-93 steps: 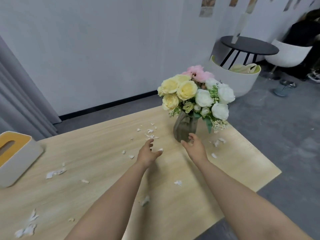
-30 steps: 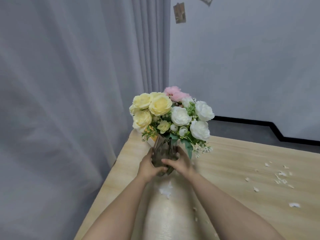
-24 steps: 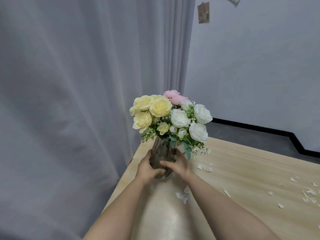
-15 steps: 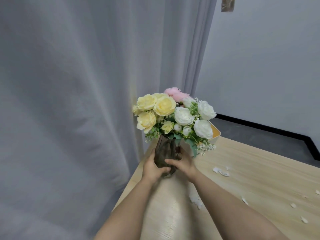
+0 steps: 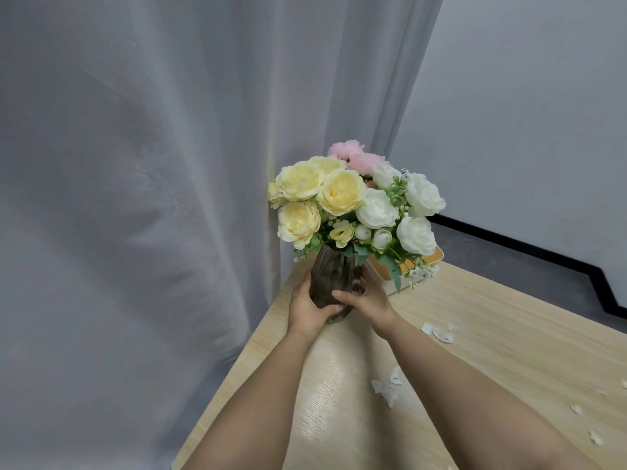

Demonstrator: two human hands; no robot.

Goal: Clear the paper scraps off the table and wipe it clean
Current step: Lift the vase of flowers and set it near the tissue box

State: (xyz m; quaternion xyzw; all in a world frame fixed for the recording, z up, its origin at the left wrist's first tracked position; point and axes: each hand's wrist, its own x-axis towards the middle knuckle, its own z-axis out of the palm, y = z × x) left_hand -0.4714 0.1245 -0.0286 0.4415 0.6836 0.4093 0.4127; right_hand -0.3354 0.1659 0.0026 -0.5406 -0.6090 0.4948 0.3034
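A dark ribbed glass vase (image 5: 330,276) with yellow, white and pink flowers (image 5: 353,201) is near the left end of the wooden table (image 5: 492,340). My left hand (image 5: 307,308) grips its left side and base, and my right hand (image 5: 368,301) wraps its right side. White paper scraps (image 5: 437,332) lie on the wood to the right of my arms, another clump of scraps (image 5: 386,390) lies nearer me, and small bits (image 5: 594,437) sit at the right edge.
A white tissue box with an orange top (image 5: 419,266) stands just behind the vase, partly hidden by the flowers. A grey curtain (image 5: 152,198) hangs close along the table's left edge. A grey wall with a black skirting board (image 5: 529,245) is behind.
Both hands took hold of the vase in the table's middle and carried it to the left end. Over the last second it neared the tissue box.
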